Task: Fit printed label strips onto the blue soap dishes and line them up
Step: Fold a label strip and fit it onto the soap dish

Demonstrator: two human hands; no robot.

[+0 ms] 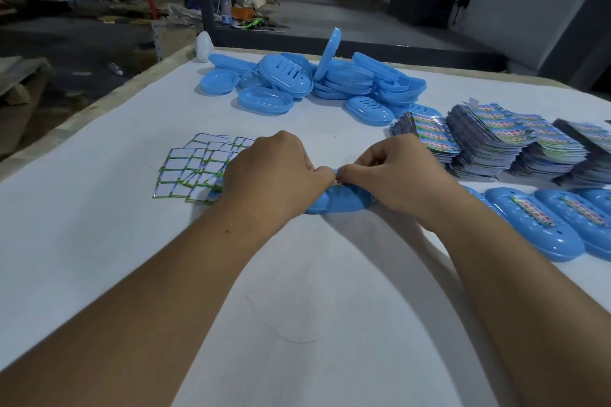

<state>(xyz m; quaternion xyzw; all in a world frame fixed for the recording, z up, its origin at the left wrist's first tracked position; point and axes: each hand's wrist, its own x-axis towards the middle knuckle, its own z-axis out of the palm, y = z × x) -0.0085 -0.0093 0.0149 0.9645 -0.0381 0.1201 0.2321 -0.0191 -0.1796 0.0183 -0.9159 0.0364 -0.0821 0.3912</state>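
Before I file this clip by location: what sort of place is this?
Probably a small factory or workshop packing bench: a heap of unlabelled blue soap dishes, stacks of printed labels, and labelled dishes lined up on the white table.

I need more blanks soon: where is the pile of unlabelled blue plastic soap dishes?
Head view: the unlabelled blue plastic soap dishes are heaped at the table's far edge, beyond both hands, left of the printed label stacks.

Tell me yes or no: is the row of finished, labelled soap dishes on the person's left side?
No: the labelled soap dishes lie in a row at the right edge of the white table, beside the right hand.
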